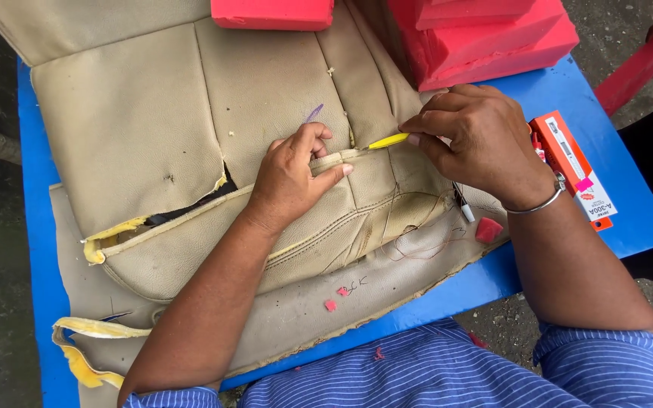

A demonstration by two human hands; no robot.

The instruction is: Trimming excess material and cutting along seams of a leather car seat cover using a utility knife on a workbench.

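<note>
Striped sleeves (447,370) frame it; left hand (290,177) pinches the beige seat cover (137,121) seam; right hand (478,140) grips a yellow tool (387,140) there; best kept taut, strokes short.

Blue table (568,98) on grey ground. Lying directly on it: a beige leather seat cover (153,121) spread across most of the top, red foam blocks (493,38) at the far edge, and an orange box (568,162) near the right edge.
</note>
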